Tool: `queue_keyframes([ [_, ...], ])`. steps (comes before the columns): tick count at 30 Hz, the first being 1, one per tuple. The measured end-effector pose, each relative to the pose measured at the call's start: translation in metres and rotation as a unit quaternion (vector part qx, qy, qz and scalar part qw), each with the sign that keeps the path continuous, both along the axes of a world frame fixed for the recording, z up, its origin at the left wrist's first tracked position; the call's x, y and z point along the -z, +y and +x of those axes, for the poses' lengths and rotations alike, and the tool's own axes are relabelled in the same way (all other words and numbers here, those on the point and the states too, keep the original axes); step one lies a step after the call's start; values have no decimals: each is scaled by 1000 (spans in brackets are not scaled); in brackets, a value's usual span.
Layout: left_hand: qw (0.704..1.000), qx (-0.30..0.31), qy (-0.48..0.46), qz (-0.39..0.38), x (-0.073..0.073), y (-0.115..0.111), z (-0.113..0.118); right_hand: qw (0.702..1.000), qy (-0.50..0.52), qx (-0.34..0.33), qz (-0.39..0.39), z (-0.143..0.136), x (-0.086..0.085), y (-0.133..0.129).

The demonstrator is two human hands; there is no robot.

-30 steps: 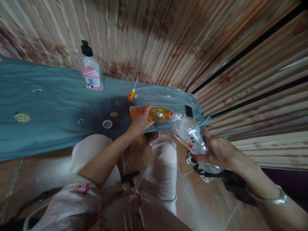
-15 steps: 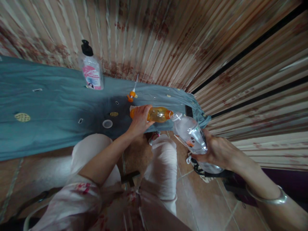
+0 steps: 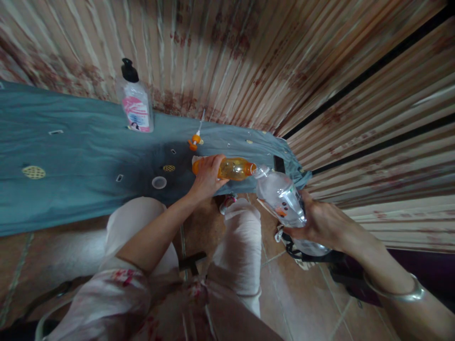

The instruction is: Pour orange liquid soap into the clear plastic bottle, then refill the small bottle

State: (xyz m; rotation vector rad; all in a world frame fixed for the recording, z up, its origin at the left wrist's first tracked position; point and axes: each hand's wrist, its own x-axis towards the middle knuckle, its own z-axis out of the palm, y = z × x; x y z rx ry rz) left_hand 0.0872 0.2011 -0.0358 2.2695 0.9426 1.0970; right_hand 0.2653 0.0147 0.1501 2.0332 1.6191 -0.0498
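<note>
My left hand (image 3: 206, 177) is wrapped around an orange see-through bottle (image 3: 236, 169), tipped on its side with its neck pointing right. Its mouth meets the mouth of a large clear plastic bottle (image 3: 279, 194), which slants down to the right. Fingers of my right hand (image 3: 318, 220) grip that clear bottle around its body. Behind the orange bottle, an orange pump head (image 3: 194, 141) with a thin clear tube lies on the cloth. A small round white cap or lid (image 3: 159, 182) rests left of my left hand. Whether liquid is flowing between the mouths I cannot tell.
A pump bottle with a pink label (image 3: 137, 108) and black top stands at the back left on the teal cloth (image 3: 81, 142). A dark flat phone-like object (image 3: 279, 164) lies near the right end. A pleated curtain (image 3: 213, 57) hangs behind; tiled floor (image 3: 280, 284) lies below.
</note>
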Motion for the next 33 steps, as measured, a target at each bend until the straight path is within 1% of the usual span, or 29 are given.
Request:
queue_keyframes([
  [8, 1000, 0, -12, 17, 3, 1, 0, 1000, -2, 13, -13, -3, -2, 1],
  [23, 1000, 5, 0, -6, -1, 0, -1, 1000, -2, 3, -3, -4, -2, 2],
  [29, 1000, -5, 1, 9, -1, 0, -1, 1000, 1, 13, -13, -5, -3, 3],
  [33, 1000, -3, -2, 13, 0, 0, -1, 1000, 3, 4, -6, -3, -2, 2],
])
